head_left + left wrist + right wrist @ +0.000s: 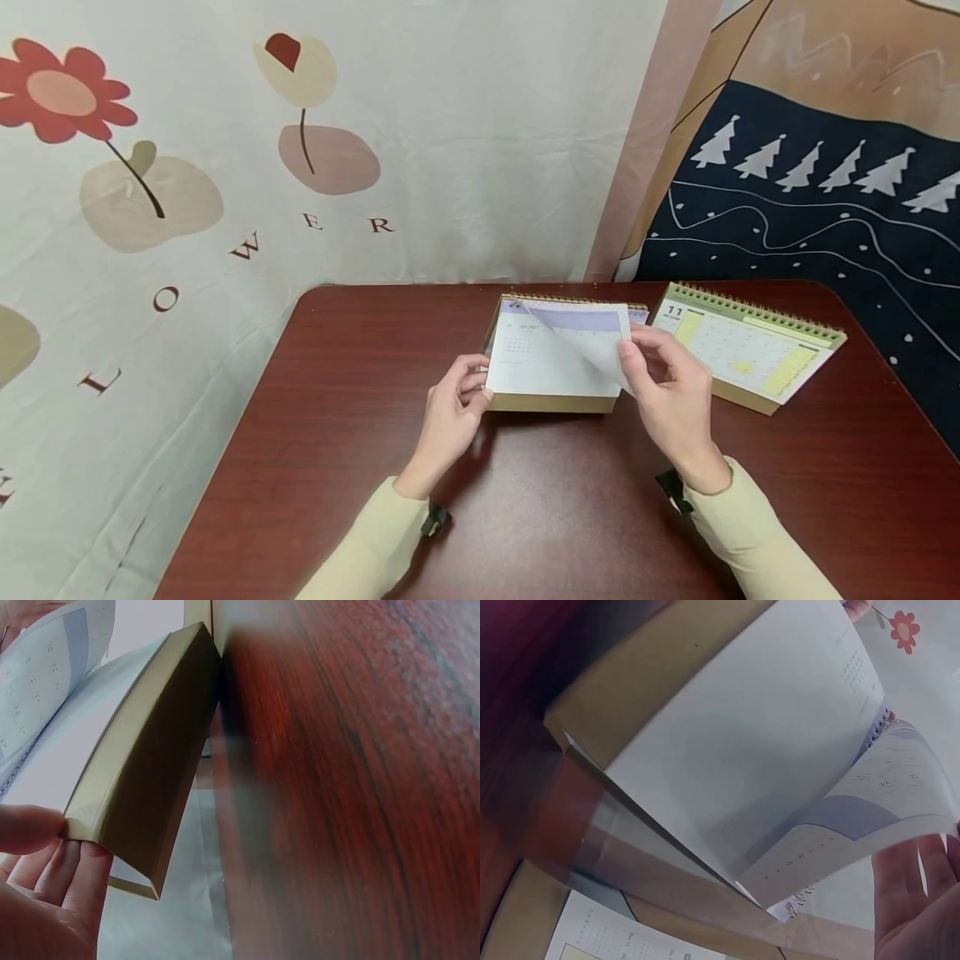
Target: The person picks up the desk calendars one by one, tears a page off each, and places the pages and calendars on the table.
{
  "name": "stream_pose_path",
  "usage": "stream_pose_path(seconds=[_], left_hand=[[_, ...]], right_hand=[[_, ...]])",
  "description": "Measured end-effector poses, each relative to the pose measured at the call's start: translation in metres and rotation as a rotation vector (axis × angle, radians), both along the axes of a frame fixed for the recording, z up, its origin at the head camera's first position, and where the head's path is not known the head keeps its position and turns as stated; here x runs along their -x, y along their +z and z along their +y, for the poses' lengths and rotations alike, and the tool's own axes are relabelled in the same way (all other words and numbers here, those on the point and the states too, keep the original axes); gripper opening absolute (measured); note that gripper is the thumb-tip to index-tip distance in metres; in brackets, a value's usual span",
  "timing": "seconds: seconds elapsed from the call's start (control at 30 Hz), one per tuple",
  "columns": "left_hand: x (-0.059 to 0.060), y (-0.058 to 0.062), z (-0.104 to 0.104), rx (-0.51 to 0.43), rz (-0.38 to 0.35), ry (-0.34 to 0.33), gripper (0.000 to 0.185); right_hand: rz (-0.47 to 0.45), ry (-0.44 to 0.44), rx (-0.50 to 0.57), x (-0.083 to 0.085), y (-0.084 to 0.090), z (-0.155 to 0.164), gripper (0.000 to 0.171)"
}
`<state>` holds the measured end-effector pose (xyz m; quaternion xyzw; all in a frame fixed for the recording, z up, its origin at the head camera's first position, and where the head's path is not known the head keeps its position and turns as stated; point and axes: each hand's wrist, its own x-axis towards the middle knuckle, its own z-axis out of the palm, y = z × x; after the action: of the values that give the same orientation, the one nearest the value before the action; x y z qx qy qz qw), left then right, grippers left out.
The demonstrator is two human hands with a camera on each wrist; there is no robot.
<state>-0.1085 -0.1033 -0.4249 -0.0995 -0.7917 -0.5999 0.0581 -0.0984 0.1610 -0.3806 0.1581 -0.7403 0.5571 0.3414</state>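
Note:
A spiral-bound desk calendar (558,367) with purple-headed pages and a gold-brown base stands near the back of the table. My left hand (452,408) grips its lower left corner; in the left wrist view the thumb lies on top and the fingers (86,877) go under the base edge. With thumb and forefinger my right hand (670,387) pinches the right side of a lifted page (592,333). That page curls up toward the binding, and in the right wrist view a mostly white sheet (742,727) shows beneath it.
A second desk calendar (750,346), green and yellow with an 11 on it, stands to the right, close to my right hand. The dark red wooden table (360,350) ends at the back against a flower-printed cloth (480,150) and a navy tree-patterned one (795,217).

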Motion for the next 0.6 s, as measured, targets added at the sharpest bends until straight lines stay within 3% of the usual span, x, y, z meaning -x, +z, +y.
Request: stream_pose_path(seconds=[0.27,0.47,0.6], left_hand=[[0.001,-0.001,0.002,0.003,0.023,0.017,0.037],[0.001,0.0,0.004,0.016,0.017,0.034,0.037],[0.001,-0.001,0.003,0.016,0.024,0.035,0.036]], right_hand=[[-0.079,-0.095,0.063,0.005,0.01,0.001,0.014],[-0.178,-0.099,0.136,0.012,0.017,0.007,0.018],[-0.191,-0.105,0.122,0.016,0.019,0.009,0.017]])
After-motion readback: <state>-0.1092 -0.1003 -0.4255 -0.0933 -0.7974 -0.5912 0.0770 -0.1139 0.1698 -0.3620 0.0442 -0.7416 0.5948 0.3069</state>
